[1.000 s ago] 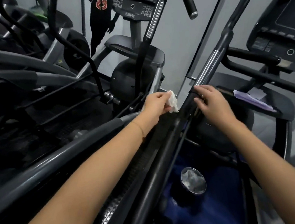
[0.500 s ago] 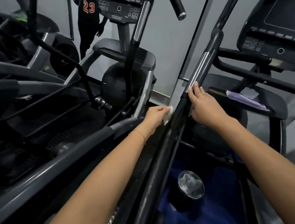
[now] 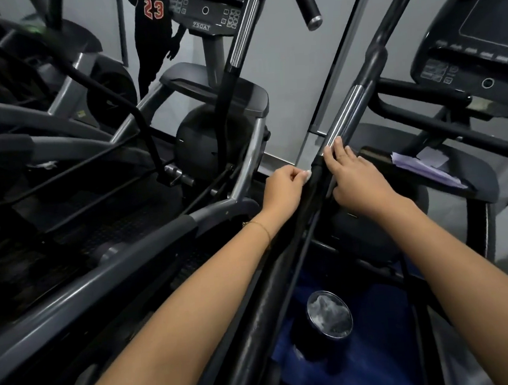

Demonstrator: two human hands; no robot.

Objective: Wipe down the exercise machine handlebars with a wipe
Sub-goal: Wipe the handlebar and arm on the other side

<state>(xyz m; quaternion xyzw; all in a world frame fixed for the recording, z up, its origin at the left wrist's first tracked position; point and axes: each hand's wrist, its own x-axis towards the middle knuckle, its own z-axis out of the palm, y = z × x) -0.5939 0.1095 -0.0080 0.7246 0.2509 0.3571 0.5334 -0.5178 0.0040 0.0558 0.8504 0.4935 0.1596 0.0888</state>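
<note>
A long black handlebar (image 3: pixel 286 268) with a chrome section (image 3: pixel 345 113) runs diagonally up the middle of the head view. My left hand (image 3: pixel 283 188) grips a small white wipe (image 3: pixel 307 176) and holds it against the bar's left side, just below the chrome part. Only a sliver of the wipe shows past my fingers. My right hand (image 3: pixel 356 181) rests on the bar's right side with its fingers straight, the fingertips touching the lower end of the chrome.
A second elliptical with a console (image 3: pixel 208 10) stands at the left, another console (image 3: pixel 479 53) at the right. A round tub of wipes (image 3: pixel 329 315) sits low over blue flooring. Purple paper (image 3: pixel 424 168) lies on the right machine's cover.
My left hand has closed in on the bar with the wipe, which now presses against it and is mostly hidden. My right hand's fingers have straightened up along the bar to the chrome.
</note>
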